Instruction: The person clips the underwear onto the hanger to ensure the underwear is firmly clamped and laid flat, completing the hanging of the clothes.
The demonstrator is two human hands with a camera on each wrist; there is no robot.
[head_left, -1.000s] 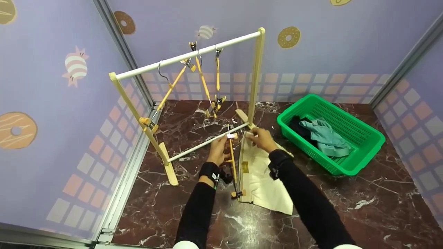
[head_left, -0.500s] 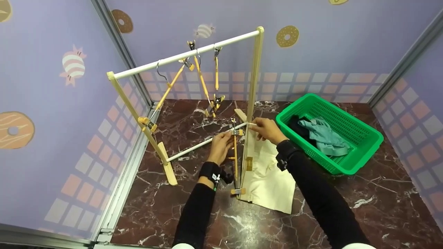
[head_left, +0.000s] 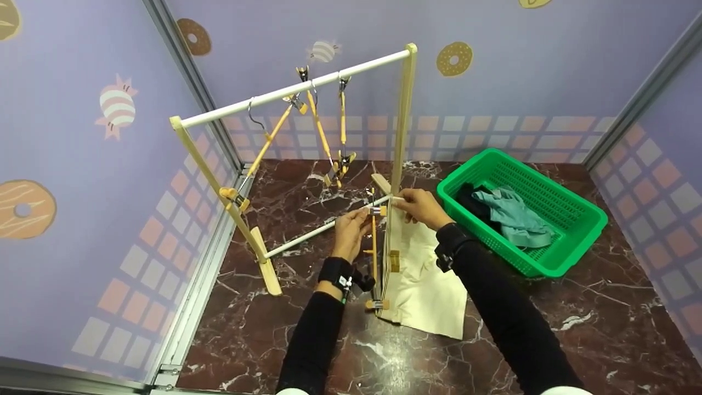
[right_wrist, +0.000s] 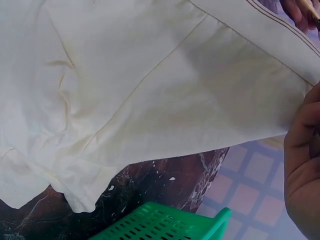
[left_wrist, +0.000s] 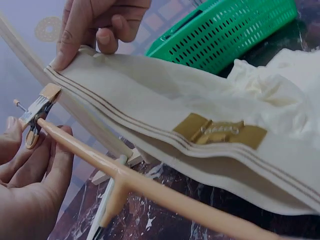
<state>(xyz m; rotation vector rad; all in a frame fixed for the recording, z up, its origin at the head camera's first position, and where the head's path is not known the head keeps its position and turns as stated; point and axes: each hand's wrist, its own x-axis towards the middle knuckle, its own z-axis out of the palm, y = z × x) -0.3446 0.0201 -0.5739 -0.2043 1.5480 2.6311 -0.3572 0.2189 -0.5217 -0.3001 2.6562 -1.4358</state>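
Observation:
My left hand (head_left: 349, 233) grips a wooden clip hanger (head_left: 374, 249) at its upper end, thumb and fingers around the clip (left_wrist: 40, 107). The clip sits just beside the waistband corner, apart from it in the left wrist view. My right hand (head_left: 421, 207) pinches that corner of a cream garment (head_left: 430, 291), lifting the waistband on edge. Brown stitching and a tan buckle patch (left_wrist: 220, 131) mark the waistband. The other clip (head_left: 377, 304) is at the waistband's near end; whether it bites the cloth I cannot tell. The garment's lower part lies on the dark marbled surface.
A wooden rack with a white rail (head_left: 274, 95) stands behind my hands, its low crossbar (head_left: 301, 239) close to the left one. Three clip hangers, including the leftmost hanger (head_left: 269, 144), hang there. On the right, a green basket (head_left: 507, 257) holds teal cloth (head_left: 518, 219) and black cloth (head_left: 470, 202).
My right hand has raised the waistband corner and shifted slightly right and away. My left hand has brought the hanger's upper clip right, towards that corner. Little differs over the last half second.

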